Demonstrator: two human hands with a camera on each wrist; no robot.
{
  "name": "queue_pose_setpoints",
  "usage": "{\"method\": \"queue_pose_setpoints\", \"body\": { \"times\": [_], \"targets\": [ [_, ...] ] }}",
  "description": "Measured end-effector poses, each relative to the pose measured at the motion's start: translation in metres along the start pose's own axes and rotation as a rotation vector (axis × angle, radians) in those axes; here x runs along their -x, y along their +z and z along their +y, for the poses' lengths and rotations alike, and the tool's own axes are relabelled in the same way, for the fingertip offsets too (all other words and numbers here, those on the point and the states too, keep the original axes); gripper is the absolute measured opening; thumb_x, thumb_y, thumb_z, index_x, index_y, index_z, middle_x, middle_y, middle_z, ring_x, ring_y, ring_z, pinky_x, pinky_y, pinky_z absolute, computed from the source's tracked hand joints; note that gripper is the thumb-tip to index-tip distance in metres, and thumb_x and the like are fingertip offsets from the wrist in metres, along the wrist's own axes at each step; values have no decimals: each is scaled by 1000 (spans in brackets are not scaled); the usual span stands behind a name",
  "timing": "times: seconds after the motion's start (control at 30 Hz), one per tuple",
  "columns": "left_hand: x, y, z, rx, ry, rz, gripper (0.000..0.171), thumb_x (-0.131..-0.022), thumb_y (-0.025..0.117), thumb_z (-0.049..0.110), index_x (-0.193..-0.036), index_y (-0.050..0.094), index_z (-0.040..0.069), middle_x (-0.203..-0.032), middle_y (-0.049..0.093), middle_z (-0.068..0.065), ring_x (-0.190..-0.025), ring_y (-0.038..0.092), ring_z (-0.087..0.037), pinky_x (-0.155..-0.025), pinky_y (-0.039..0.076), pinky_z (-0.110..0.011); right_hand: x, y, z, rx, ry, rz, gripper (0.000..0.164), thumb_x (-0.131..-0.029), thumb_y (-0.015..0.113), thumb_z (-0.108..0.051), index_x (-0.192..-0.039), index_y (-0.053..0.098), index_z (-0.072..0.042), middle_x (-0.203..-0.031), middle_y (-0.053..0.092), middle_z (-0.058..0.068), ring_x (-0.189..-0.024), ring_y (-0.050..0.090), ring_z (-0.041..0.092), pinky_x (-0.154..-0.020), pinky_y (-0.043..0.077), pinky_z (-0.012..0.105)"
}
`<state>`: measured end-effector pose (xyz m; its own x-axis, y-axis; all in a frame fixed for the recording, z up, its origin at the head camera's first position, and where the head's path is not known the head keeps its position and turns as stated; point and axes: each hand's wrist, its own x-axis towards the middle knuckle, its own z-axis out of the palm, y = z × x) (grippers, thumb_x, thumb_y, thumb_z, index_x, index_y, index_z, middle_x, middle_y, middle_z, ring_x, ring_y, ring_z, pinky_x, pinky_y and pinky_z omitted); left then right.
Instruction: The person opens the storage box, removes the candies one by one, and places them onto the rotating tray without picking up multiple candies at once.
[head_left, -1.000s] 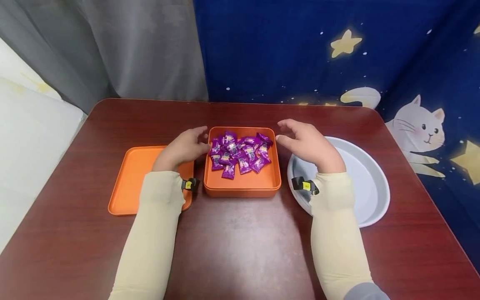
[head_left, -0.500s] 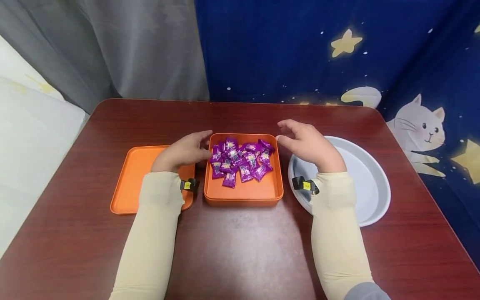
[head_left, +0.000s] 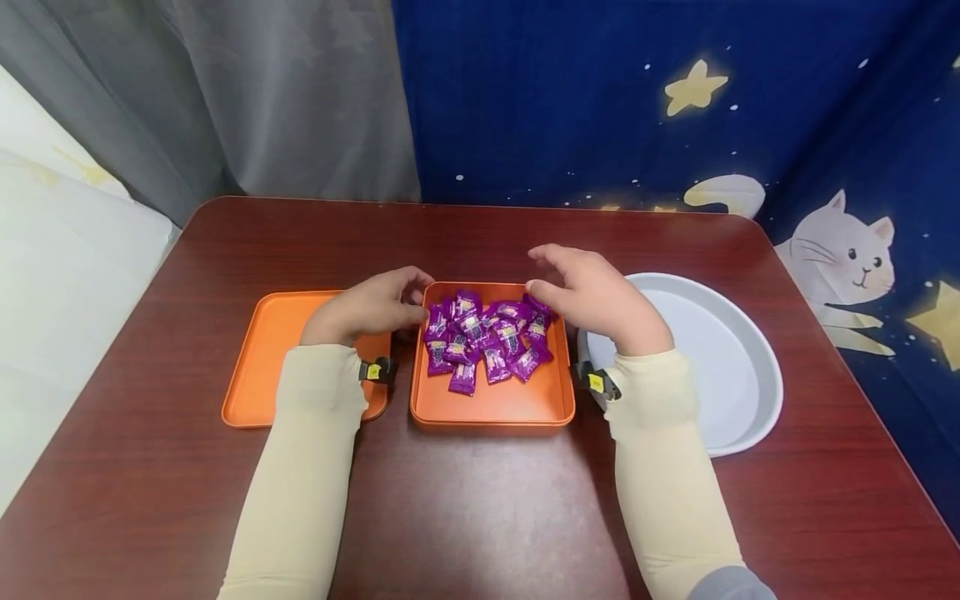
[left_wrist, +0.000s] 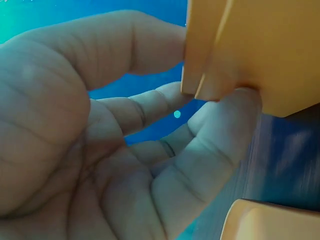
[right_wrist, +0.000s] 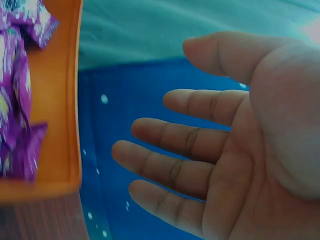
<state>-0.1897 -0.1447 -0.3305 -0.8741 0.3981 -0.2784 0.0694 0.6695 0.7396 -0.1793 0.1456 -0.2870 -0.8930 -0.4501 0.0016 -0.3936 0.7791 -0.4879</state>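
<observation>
Purple wrapped candies (head_left: 480, 337) lie in a square orange box (head_left: 495, 408) in the middle of the table. At the box's back left corner, my left hand (head_left: 367, 304) grips it with the thumb on one side and fingers on the other. The left wrist view shows the thumb tip and a fingertip against the orange box (left_wrist: 280, 50). My right hand (head_left: 596, 300) hovers by the box's right rim, holding nothing. Its fingers are spread and nearly straight in the right wrist view, apart from the orange box (right_wrist: 57, 100).
A shallow orange tray (head_left: 258, 367) lies to the left, partly under my left wrist. On the right is a round pale grey tray (head_left: 738, 367), overlapped by my right forearm. Dark red tabletop (head_left: 480, 517) extends in front; curtains hang behind.
The orange box with the candies has slid toward me and slightly right. My left hand has moved a little toward me with it; my right hand has shifted left over the box's rim.
</observation>
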Motion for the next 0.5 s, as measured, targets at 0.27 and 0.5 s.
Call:
{"method": "queue_pose_setpoints", "body": {
  "times": [0.27, 0.5],
  "targets": [
    [-4, 3, -1, -40, -18, 34, 37, -91, 58, 18, -126, 50, 10, -113, 58, -12, -93, 56, -26, -83, 53, -43, -13, 29, -29, 74, -105, -56, 50, -88, 60, -35, -131, 51, -10, -127, 57, 8, -114, 51, 20, -101, 41, 43],
    [-9, 8, 3, -87, -1, 44, 39, -92, 53, 15, -130, 51, 10, -122, 57, -12, -103, 52, -26, -90, 49, -47, -21, 49, -37, 103, -124, -100, 46, -84, 66, -35, -122, 57, -11, -114, 61, 6, -99, 53, 15, -95, 46, 39]
  ]
}}
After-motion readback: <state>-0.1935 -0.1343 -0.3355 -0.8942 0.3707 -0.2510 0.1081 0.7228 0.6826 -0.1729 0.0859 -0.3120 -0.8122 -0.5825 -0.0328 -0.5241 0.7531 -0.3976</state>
